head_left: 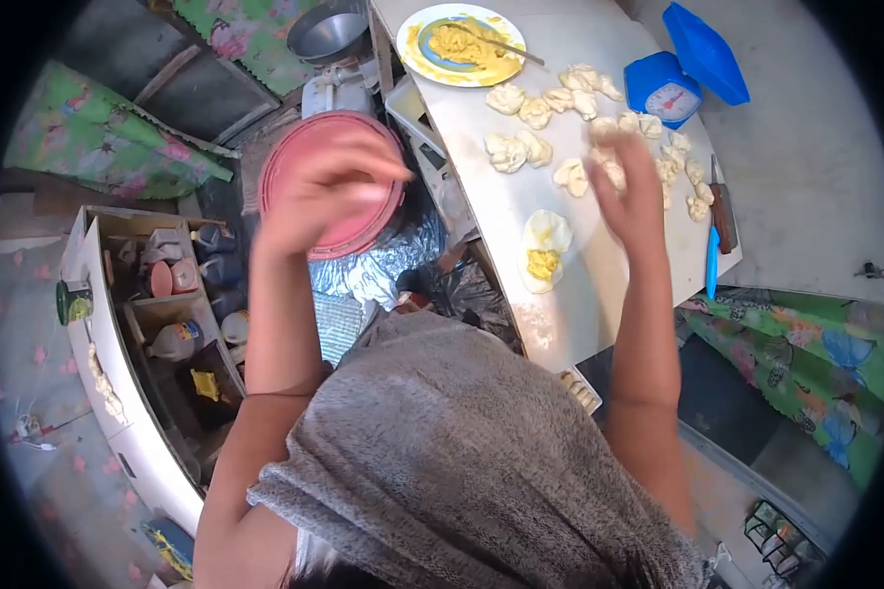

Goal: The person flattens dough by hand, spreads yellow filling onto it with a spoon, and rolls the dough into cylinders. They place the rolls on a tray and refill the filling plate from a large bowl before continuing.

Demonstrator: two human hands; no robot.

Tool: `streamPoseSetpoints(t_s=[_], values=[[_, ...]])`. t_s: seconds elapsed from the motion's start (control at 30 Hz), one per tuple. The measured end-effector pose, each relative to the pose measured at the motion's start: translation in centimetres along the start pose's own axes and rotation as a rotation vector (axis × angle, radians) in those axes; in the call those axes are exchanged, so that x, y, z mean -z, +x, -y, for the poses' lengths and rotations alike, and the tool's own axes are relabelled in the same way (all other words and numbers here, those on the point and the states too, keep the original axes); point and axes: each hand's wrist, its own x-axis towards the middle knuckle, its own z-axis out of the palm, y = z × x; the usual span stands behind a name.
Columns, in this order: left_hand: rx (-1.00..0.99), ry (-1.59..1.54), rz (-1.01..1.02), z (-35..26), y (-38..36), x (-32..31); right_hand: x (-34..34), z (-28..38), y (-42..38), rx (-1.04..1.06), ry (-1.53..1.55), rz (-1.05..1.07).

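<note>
My left hand (339,191) is raised in front of the round pink lid or tub (295,162), slightly blurred, with fingers stretched out and nothing in them. Over the white table (491,201) hovers my right hand (627,191), thumb and fingers apart, holding nothing and nearest the dough pieces (572,178). Between the hands, a flattened piece of dough (548,228) lies near the table's edge, with a lump of yellow filling (542,263) on it. More dough lumps (508,153) are spread over the table, several partly hidden behind my right hand.
A white plate (413,61) with yellow filling and a spoon (511,47) stands at the table's far end. A blue scale (663,88), a brown-handled knife (722,206) and a blue-handled tool (712,263) are at the right. An open cabinet (157,304) stands left.
</note>
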Motion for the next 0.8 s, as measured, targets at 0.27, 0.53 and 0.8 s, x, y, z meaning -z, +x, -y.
streamPoseSetpoints(t_s=[0.27,0.53,0.8], values=[[-0.052,0.579,0.214,7.6,-2.3,-13.4,-1.4,4.2,-18.5,-0.322,-0.332,0.378],[-0.193,0.765,0.194,8.8,-4.2,-16.7,-0.5,3.6,-18.3,-0.186,-0.321,0.281],[-0.298,0.844,0.175,10.2,-4.1,-17.2,-1.3,1.6,-16.6,-0.013,-0.311,0.304]])
